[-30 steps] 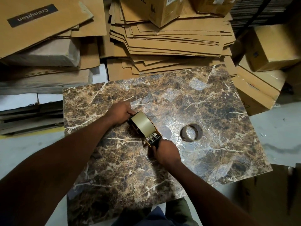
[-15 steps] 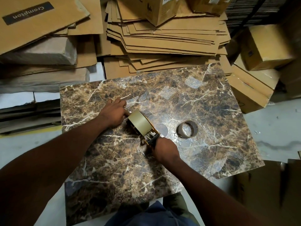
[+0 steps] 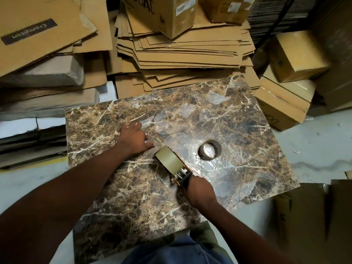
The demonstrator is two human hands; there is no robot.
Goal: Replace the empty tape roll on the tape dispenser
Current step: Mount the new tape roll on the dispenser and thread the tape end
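While one tape dispenser point(image 3: 176, 166) lies on marble: right hand point(image 3: 200, 191) grip on it, left hand point(image 3: 134, 139) flat, one empty core point(image 3: 210, 151).

Bare slab point(image 3: 238, 130) beyond empty core point(image 3: 210, 149)

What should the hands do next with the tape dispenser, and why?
Probably the left hand, now flat on the marble slab, should return to the new tape roll. The right hand holds the dispenser, so the tape end could be threaded.

Dim, glare on slab point(image 3: 238, 168), blurred edges
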